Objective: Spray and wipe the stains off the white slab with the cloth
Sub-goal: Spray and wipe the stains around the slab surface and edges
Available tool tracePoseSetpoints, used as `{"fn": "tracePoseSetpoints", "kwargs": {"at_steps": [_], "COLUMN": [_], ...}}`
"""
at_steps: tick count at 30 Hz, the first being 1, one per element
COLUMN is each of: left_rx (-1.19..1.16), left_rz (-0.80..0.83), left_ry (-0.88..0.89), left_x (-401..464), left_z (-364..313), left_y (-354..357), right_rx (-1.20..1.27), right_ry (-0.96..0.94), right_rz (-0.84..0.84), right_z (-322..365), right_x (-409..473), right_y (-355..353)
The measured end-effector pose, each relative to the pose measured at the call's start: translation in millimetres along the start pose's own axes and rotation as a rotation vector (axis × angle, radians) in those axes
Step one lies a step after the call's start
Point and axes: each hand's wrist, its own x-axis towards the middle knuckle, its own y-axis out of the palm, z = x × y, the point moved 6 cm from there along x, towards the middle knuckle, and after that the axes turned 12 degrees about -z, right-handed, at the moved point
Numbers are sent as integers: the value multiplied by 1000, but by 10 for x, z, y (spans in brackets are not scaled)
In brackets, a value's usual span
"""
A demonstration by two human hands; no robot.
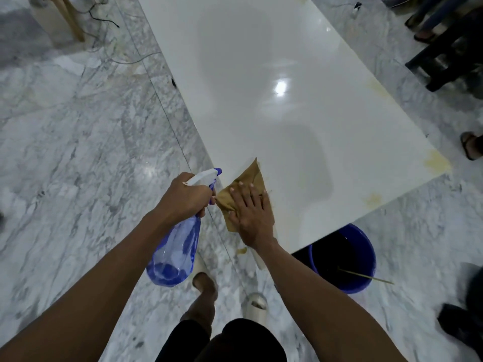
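A glossy white slab (pixel 261 74) runs from the top of the view down to its near corner. A brown cloth (pixel 252 176) lies on that near left corner. My right hand (pixel 252 215) presses flat on the cloth, fingers spread. My left hand (pixel 185 197) grips a blue spray bottle (pixel 175 252) by its white trigger head, nozzle pointing at the cloth, just off the slab's left edge. Yellowish stains show on the slab's right corner (pixel 436 163), near its front edge (pixel 372 198) and along the right edge (pixel 376 87).
A blue bucket (pixel 366 273) with a thin stick in it stands under the slab's near edge. Grey marble floor (pixel 78 152) surrounds the slab. Other people's feet (pixel 470 147) and dark chair legs (pixel 444 64) are at the right. Cables lie at the top left.
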Motion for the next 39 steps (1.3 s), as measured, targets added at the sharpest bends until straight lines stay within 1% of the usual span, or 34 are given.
{"fn": "tracePoseSetpoints", "kwargs": {"at_steps": [4,6,10,13,16,18,21,23,25,26,27,28,29,30,32,34,36,39], "left_rx": [42,31,8,1,-8,5,39,40,4,-21,-30,-26,-14,-21,-34,-46,-45,-70], "left_rz": [-5,-9,-39,-80,-105,-107,-93,-81,-91,-86,-85,-78,-76,-81,-74,-60,-65,-83], "left_ry": [16,24,37,64,75,98,87,95,186,192,182,176,165,154,149,150,153,150], "left_x": [-398,-592,-918,-1079,-1167,-1146,-1149,-1120,-1879,-1869,-1877,-1876,-1881,-1865,-1856,-1894,-1911,-1856], "left_z": [108,157,213,229,240,231,215,145,-120,-142,-165,-152,-126,-91,-62,-91,-162,-279], "left_y": [220,311,401,393,351,313,296,316,391,413,423,436,444,445,441,442,412,338], "right_rx": [27,61,172,215,223,201,207,277,277,344,415,494,600,699,849,981,1123,1356], "right_ry": [-34,-56,-18,-20,-149,-246,-330,-357,-405,-365,-282,-164,-2,151,402,605,775,956], "right_rz": [-33,-20,14,-39,-96,-97,33,91,163,246,315,376,450,451,307,192,161,170], "right_z": [-65,-74,-78,-94,-86,-80,-111,-220,-468,-522,-611,-725,-798,-868,-1033,-1135,-1123,-992], "right_x": [-422,-573,-740,-861,-1035,-1110,-1229,-1230,-1717,-1756,-1792,-1867,-1936,-1964,-1885,-1760,-1559,-1165], "right_y": [-150,-184,-225,-297,-360,-317,-290,-296,-968,-947,-962,-926,-934,-955,-1013,-1180,-1400,-1620]}}
